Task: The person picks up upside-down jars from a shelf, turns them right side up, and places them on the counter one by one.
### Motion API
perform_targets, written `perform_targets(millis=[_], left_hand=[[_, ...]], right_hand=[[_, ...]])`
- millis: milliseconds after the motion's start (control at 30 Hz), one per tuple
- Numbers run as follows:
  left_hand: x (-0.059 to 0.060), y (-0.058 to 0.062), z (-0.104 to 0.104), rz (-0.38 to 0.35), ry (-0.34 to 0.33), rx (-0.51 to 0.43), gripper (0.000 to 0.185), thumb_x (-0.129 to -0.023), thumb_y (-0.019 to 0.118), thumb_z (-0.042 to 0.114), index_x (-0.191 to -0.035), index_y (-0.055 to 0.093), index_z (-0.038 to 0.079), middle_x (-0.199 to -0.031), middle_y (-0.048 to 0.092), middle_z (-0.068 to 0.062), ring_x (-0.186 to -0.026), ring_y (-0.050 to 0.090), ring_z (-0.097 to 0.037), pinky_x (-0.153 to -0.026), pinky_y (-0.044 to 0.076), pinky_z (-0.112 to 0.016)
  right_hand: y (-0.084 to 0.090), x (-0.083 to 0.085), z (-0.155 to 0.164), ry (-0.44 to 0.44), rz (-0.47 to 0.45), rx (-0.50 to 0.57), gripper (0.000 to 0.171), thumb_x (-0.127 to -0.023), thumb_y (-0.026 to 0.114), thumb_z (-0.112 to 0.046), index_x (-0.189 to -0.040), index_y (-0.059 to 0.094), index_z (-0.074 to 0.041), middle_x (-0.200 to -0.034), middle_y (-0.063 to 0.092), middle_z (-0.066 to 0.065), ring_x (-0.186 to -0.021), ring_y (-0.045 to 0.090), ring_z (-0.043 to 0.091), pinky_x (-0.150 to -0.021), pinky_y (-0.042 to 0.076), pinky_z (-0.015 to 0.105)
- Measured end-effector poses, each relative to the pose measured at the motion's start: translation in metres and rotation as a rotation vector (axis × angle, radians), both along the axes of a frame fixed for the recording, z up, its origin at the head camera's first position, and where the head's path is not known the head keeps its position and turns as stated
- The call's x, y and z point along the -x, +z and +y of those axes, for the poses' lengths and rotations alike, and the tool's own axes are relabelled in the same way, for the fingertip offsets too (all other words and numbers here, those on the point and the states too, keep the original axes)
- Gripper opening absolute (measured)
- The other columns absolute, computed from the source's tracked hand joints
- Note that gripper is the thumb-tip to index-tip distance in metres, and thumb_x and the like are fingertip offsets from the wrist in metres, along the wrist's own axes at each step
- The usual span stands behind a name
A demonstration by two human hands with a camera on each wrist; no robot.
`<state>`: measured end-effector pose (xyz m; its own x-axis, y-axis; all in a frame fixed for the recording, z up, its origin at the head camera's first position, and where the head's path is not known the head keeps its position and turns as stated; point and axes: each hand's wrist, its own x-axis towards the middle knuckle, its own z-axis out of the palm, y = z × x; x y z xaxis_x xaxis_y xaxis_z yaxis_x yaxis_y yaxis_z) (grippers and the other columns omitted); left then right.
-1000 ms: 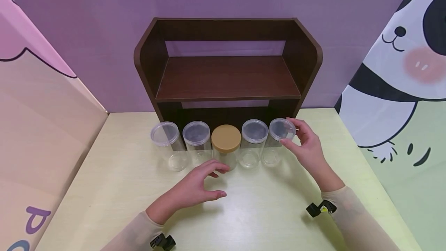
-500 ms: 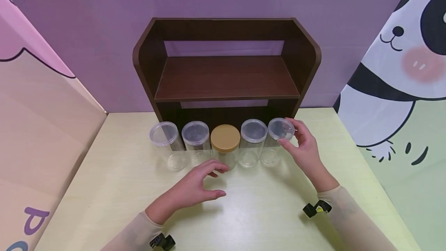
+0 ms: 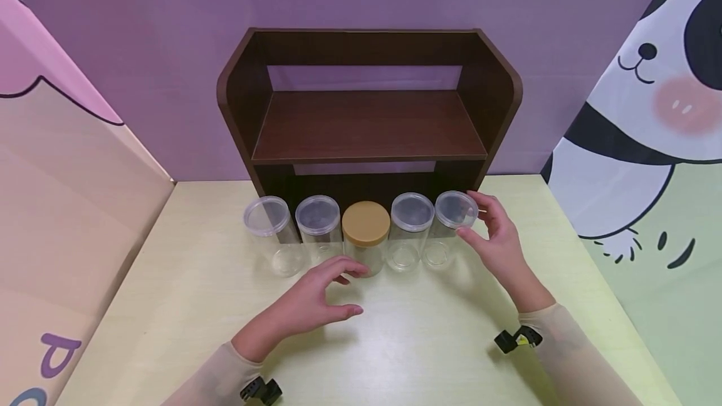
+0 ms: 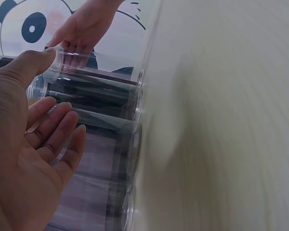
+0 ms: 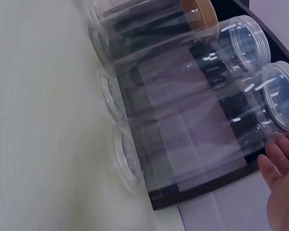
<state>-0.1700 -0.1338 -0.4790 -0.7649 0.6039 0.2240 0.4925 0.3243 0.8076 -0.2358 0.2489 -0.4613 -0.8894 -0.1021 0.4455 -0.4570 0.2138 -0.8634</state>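
Several clear jars stand upright in a row along the front of the shelf. The middle jar (image 3: pixel 366 224) has a tan lid; the others have clear lids. My right hand (image 3: pixel 499 243) is at the rightmost jar (image 3: pixel 457 209), thumb at the near side of its lid and fingertips beside the far side. The right wrist view shows those fingers loosely bent next to this jar. My left hand (image 3: pixel 313 298) hovers in front of the tan-lidded jar, holding nothing, thumb and fingers spread apart. In the left wrist view its fingers (image 4: pixel 62 130) are relaxed, with the jars behind them.
Behind the jars rises a dark brown two-tier shelf (image 3: pixel 369 124) against a purple backdrop. A second clear-lidded jar (image 3: pixel 412 212) stands just left of the rightmost one; two more, a left jar (image 3: pixel 318 215) and the far-left jar (image 3: pixel 267 216), complete the row on the pale tabletop (image 3: pixel 395 349).
My right thumb and fingertips have shifted slightly right, away from the rightmost jar's lid. My left hand has drifted a little to the left. The jars keep their places.
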Motion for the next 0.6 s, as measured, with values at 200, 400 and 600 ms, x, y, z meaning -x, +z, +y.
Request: perform_targets(millis=[200, 400, 600], left_hand=[[-0.005, 0.008, -0.008, 0.033, 0.032, 0.001, 0.059, -0.091, 0.092, 0.012, -0.145, 0.066, 0.016, -0.141, 0.068, -0.003, -0.129, 0.065, -0.021, -0.107, 0.06, -0.044], [-0.012, 0.03, -0.028, 0.106, 0.11, 0.021, 0.055, -0.091, 0.093, 0.012, -0.14, 0.069, 0.019, -0.135, 0.071, 0.007, -0.123, 0.068, -0.017, -0.108, 0.059, -0.038], [-0.019, 0.062, -0.071, 0.308, 0.217, -0.016, 0.054, -0.087, 0.091, 0.0, -0.136, 0.072, 0.013, -0.13, 0.074, 0.003, -0.115, 0.072, -0.016, -0.106, 0.056, -0.025]], right_hand=[[0.001, 0.0, 0.009, 0.016, 0.087, -0.015, 0.066, -0.092, 0.074, 0.019, -0.154, 0.053, 0.007, -0.143, 0.061, 0.007, -0.132, 0.058, 0.013, -0.114, 0.047, 0.021], [0.006, 0.004, 0.024, 0.045, 0.166, -0.027, 0.062, -0.09, 0.07, 0.023, -0.149, 0.054, 0.012, -0.139, 0.063, 0.017, -0.132, 0.059, 0.018, -0.11, 0.05, 0.027], [0.011, 0.007, 0.044, 0.022, 0.238, -0.182, 0.067, -0.084, 0.076, 0.021, -0.148, 0.059, 0.008, -0.139, 0.063, 0.023, -0.13, 0.059, 0.014, -0.11, 0.049, 0.021]])
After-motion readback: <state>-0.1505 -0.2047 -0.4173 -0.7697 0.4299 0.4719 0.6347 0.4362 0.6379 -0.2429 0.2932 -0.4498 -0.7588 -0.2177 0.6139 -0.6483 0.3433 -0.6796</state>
